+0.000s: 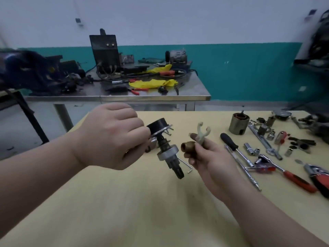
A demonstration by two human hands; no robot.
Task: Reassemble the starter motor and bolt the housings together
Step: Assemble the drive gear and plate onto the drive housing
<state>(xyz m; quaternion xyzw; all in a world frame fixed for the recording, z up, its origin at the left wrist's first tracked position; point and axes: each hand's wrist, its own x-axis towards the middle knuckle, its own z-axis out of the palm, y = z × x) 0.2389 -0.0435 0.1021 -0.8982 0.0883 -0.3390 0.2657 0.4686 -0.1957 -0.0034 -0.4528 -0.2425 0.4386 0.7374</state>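
Left hand (110,136): grip clamped on the black end of the drive shaft assembly (164,141), held above the table (124,211), pinion end tilted down toward the near right.
Right hand (210,157): fingers curled round a pale forked lever (202,132) and what looks like a brown plunger (187,147).
Field housing (238,124): upright, far right, among sockets and ratchets.

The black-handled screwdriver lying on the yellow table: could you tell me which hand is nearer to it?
Right. The right hand, gripping a pale fork lever, sits just beside the screwdriver; the left hand is farther away, across the drive assembly.
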